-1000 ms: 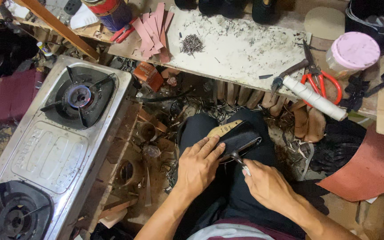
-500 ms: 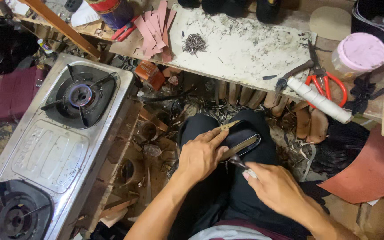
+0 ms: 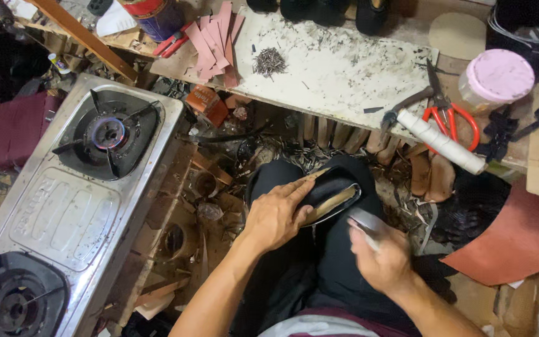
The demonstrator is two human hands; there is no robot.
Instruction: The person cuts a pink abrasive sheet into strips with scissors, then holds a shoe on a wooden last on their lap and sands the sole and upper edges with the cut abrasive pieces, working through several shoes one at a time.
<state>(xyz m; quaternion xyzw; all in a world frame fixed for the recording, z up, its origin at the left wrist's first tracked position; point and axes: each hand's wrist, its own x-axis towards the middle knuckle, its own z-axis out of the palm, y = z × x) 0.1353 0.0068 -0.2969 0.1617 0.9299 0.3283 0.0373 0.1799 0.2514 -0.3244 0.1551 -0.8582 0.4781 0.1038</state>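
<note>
Left hand (image 3: 276,215) rests on the lap, fingers closed around a black shoe (image 3: 329,198) — sole side up, tan strip showing. Right hand (image 3: 378,259) sits just beside it, fingers gripping a blurred metal tool (image 3: 364,221). Gas stove (image 3: 63,206) stands at the left.

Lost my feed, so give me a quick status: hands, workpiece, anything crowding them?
Left hand gripping the black shoe on the lap. Right hand shut on a blurred metal tool beside it. Gas stove to the left, clear of the hands.
</note>
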